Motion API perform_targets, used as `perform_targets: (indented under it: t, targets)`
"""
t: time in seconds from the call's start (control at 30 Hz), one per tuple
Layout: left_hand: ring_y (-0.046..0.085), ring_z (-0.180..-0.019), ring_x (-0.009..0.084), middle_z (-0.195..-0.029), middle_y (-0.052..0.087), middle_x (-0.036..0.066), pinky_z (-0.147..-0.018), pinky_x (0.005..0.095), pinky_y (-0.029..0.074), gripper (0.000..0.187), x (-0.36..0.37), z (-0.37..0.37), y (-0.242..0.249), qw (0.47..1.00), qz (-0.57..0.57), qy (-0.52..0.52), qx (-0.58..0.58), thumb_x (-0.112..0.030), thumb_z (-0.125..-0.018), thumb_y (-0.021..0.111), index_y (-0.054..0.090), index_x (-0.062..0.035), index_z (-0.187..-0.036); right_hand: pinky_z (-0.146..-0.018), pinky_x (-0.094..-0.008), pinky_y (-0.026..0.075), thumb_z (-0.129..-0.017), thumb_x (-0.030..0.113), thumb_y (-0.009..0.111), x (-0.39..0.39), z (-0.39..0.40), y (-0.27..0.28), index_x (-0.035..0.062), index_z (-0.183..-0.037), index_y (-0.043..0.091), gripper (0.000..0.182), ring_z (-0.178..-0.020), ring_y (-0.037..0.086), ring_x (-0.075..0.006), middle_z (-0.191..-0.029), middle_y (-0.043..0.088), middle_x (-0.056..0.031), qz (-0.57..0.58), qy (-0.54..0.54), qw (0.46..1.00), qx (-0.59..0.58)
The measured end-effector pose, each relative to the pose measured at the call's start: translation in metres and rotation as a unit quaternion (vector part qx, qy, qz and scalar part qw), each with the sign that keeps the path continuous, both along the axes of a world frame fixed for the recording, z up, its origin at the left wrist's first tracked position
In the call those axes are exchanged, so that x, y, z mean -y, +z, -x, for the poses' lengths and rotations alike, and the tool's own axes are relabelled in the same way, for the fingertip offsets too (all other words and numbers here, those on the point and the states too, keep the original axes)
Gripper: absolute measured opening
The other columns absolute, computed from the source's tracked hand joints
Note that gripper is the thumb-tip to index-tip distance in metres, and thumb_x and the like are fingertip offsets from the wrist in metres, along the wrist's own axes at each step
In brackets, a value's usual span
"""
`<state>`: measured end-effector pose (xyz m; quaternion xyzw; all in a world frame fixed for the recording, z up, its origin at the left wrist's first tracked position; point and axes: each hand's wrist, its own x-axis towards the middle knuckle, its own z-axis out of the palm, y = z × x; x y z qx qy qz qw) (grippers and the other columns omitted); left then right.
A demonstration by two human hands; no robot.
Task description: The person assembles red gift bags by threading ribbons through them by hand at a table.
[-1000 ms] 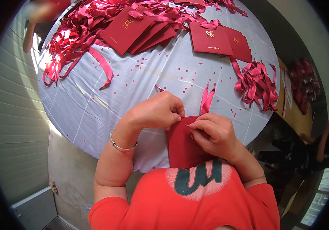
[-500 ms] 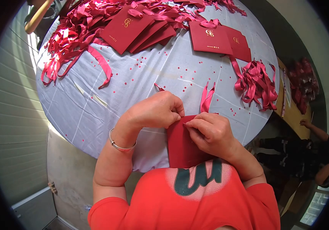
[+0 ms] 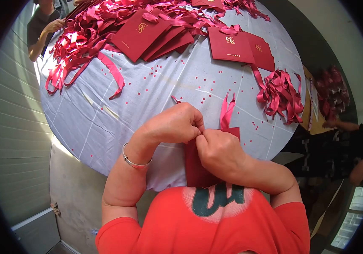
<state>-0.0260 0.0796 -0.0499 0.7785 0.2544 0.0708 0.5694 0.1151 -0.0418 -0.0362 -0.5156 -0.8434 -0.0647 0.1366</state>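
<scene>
A dark red bag [image 3: 196, 169] is at the near edge of the round worktop [image 3: 147, 106], close against the person's red shirt [image 3: 168, 220]. The left hand [image 3: 179, 122] has its thumb and forefinger pinched together by the bag's top left corner. The right hand [image 3: 219, 150] lies over the bag's upper part, fingers curled and bunched, its tips meeting the left ones; whatever is between them, I can't see. A pink ribbon [image 3: 227, 112] sticks up past the bag's top edge, and a silver bracelet [image 3: 126, 159] circles the left wrist. Little red dots [image 3: 202, 101] speckle the pale cloth beyond. Further over lie fanned bags [image 3: 139, 36] with gold lettering, two overlapping bags [image 3: 232, 47], a big ribbon heap [image 3: 78, 46] at left and a smaller ribbon pile [image 3: 280, 95] at right. A co-worker's hand [image 3: 54, 26] is beside the big heap; another person in dark clothes [image 3: 338, 146] is off to the right.
</scene>
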Motion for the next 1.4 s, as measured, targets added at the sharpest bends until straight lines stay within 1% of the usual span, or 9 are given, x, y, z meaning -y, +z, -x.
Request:
perform_targets:
  t: [0.23, 0.33, 0.47, 0.5, 0.57, 0.73, 0.93, 1.13, 1.4]
  targets:
    - [0.065, -0.057, 0.0183, -0.068, 0.067, 0.015, -0.057, 0.0311, 0.051, 0.019, 0.003, 0.001, 0.022, 0.992, 0.111, 0.022, -0.047, 0.004, -0.072, 0.055, 0.068, 0.006, -0.086, -0.063, -0.0355, 0.051, -0.076, 0.012, 0.072, -0.019, -0.033, 0.024, 0.0039, -0.086, 0.067, 0.014, -0.068, 0.063, -0.0303, -0.074, 0.061, -0.0104, 0.201, -0.033, 0.957, -0.209]
    - [0.065, -0.059, 0.017, -0.069, 0.067, 0.013, -0.057, 0.0299, 0.051, 0.015, 0.007, 0.003, 0.033, 0.992, 0.123, 0.012, -0.03, 0.006, -0.074, 0.058, 0.064, 0.0055, -0.088, -0.065, -0.0274, 0.05, -0.083, 0.009, 0.072, -0.032, -0.056, 0.034, 0.0006, -0.088, 0.066, 0.011, -0.073, 0.062, -0.0118, -0.081, 0.066, -0.0033, 0.368, -0.073, 0.812, -0.447]
    - [0.064, -0.063, 0.0105, -0.073, 0.066, 0.005, -0.057, 0.0248, 0.052, 0.017, 0.015, 0.007, 0.04, 0.996, 0.082, -0.018, -0.016, 0.004, -0.078, 0.069, 0.061, 0.0019, -0.093, -0.071, -0.0242, 0.05, -0.087, 0.008, 0.069, -0.049, -0.069, 0.033, -0.0016, -0.096, 0.064, 0.014, -0.079, 0.062, -0.009, -0.085, 0.068, -0.0035, 0.441, -0.017, 0.805, -0.397]
    - [0.064, -0.063, 0.0104, -0.073, 0.066, 0.005, -0.057, 0.0248, 0.052, 0.017, 0.017, 0.007, 0.045, 0.998, 0.055, -0.028, -0.015, 0.004, -0.078, 0.069, 0.061, 0.0018, -0.092, -0.074, -0.0244, 0.051, -0.086, 0.007, 0.069, -0.051, -0.067, 0.03, -0.0017, -0.099, 0.064, 0.017, -0.083, 0.064, -0.0097, -0.088, 0.069, -0.0054, 0.501, -0.021, 0.746, -0.439]
    - [0.065, -0.063, 0.0097, -0.071, 0.067, 0.005, -0.057, 0.0244, 0.052, 0.014, 0.022, 0.005, 0.049, 0.999, -0.015, -0.045, 0.001, 0.004, -0.078, 0.072, 0.063, 0.0019, -0.088, -0.075, -0.0251, 0.051, -0.084, 0.007, 0.071, -0.06, -0.067, 0.028, -0.0016, -0.1, 0.064, 0.02, -0.085, 0.065, -0.0105, -0.09, 0.07, -0.007, 0.523, 0.041, 0.745, -0.412]
    - [0.064, -0.058, 0.016, -0.067, 0.067, 0.011, -0.056, 0.0286, 0.05, 0.013, 0.034, 0.003, 0.048, 0.998, -0.063, -0.025, 0.013, -0.003, -0.075, 0.076, 0.069, -0.0018, -0.085, -0.063, -0.0266, 0.047, -0.081, 0.013, 0.069, -0.079, -0.06, 0.039, -0.0016, -0.104, 0.063, 0.027, -0.071, 0.06, -0.0131, -0.084, 0.067, -0.0055, 0.617, 0.015, 0.742, -0.261]
    - [0.064, -0.057, 0.0186, -0.067, 0.065, 0.013, -0.056, 0.0289, 0.051, 0.018, 0.042, 0.009, 0.052, 0.995, -0.095, -0.026, 0.009, -0.003, -0.074, 0.076, 0.072, -0.0038, -0.091, -0.053, -0.025, 0.039, -0.07, 0.008, 0.075, -0.075, -0.05, 0.031, 0.0033, -0.095, 0.068, 0.027, -0.062, 0.052, -0.0093, -0.073, 0.062, -0.0014, 0.67, -0.009, 0.645, -0.368]
    - [0.065, -0.058, 0.0241, -0.069, 0.066, 0.014, -0.056, 0.0308, 0.051, 0.022, 0.041, 0.004, 0.05, 0.977, -0.192, -0.076, 0.055, -0.001, -0.07, 0.073, 0.072, -0.0038, -0.091, -0.053, -0.0265, 0.042, -0.063, 0.003, 0.076, -0.066, -0.053, 0.019, 0.0018, -0.091, 0.068, 0.029, -0.062, 0.055, -0.0118, -0.071, 0.063, -0.0037, 0.578, -0.078, 0.702, -0.408]
    - [0.066, -0.06, 0.0258, -0.069, 0.066, 0.013, -0.057, 0.032, 0.052, 0.018, 0.04, 0.002, 0.046, 0.987, -0.15, -0.062, 0.012, -0.001, -0.07, 0.073, 0.072, -0.0038, -0.088, -0.049, -0.0294, 0.046, -0.064, 0.002, 0.077, -0.053, -0.053, 0.015, -0.0012, -0.093, 0.061, 0.033, -0.057, 0.059, -0.0154, -0.071, 0.064, -0.0091, 0.443, -0.082, 0.771, -0.45]
